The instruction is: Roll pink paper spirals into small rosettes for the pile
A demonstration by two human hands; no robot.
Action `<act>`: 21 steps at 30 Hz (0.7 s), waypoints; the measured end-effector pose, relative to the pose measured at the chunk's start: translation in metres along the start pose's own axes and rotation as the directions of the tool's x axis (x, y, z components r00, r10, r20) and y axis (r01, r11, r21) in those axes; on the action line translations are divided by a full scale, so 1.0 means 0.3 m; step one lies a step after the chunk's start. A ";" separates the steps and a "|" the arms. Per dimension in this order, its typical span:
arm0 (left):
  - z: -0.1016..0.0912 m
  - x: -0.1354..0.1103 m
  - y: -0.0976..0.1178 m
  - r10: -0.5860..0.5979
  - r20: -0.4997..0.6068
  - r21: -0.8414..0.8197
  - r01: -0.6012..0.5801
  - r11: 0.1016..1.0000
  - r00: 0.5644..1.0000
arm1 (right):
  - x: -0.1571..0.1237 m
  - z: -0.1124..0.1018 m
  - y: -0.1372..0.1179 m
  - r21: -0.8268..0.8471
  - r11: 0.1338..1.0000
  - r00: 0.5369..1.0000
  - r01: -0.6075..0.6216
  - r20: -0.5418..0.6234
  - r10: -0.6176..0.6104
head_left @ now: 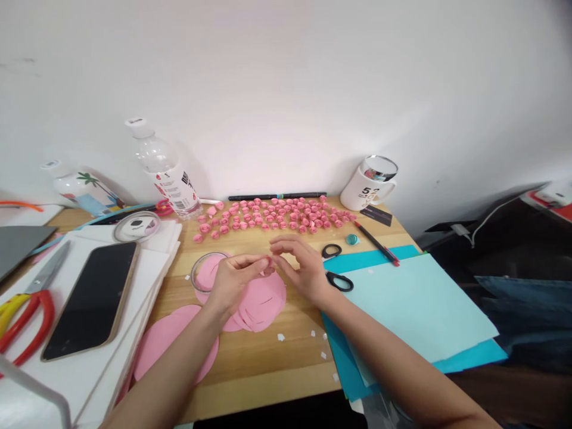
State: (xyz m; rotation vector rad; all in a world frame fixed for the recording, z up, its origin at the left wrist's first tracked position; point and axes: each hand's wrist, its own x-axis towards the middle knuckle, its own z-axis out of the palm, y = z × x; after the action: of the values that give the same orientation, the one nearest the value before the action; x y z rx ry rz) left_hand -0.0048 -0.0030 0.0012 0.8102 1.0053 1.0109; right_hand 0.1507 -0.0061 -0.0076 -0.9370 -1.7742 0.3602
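Note:
My left hand and my right hand meet over the wooden desk, fingertips pinched together on a small pink paper piece. Beneath them lie several pink paper circles, some cut in spirals, and a larger pink circle lies nearer me. Behind the hands, many small rolled pink paper roses are spread in rows. A clear round lid rests on a pink circle just left of my left hand.
Black-handled scissors lie right of my right hand on teal and light-blue sheets. A phone and red-handled scissors rest on white paper at left. Bottles, a white mug, pens stand at the back.

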 end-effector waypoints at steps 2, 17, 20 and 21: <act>-0.006 0.004 0.004 -0.036 -0.013 -0.137 0.033 0.990 0.999 | -0.004 0.004 -0.007 -0.058 0.997 0.999 0.044 -0.007 -0.044; -0.013 0.005 0.005 0.018 -0.012 -0.196 -0.020 0.980 1.000 | -0.050 0.023 0.012 -0.326 0.944 0.990 0.050 0.141 -0.004; -0.010 0.006 0.006 0.020 -0.040 -0.148 -0.026 0.989 0.999 | -0.043 0.018 0.025 -0.267 0.963 0.989 0.045 0.150 -0.004; -0.009 0.006 0.006 0.023 -0.052 -0.127 -0.029 0.992 0.998 | -0.039 0.018 0.025 -0.221 0.975 0.990 0.037 0.141 -0.005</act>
State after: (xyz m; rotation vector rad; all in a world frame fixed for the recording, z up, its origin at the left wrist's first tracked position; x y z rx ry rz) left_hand -0.0074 -0.0004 0.0013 0.6970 0.9645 1.1108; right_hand 0.1507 -0.0087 -0.0222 -1.0713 -1.9811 0.2195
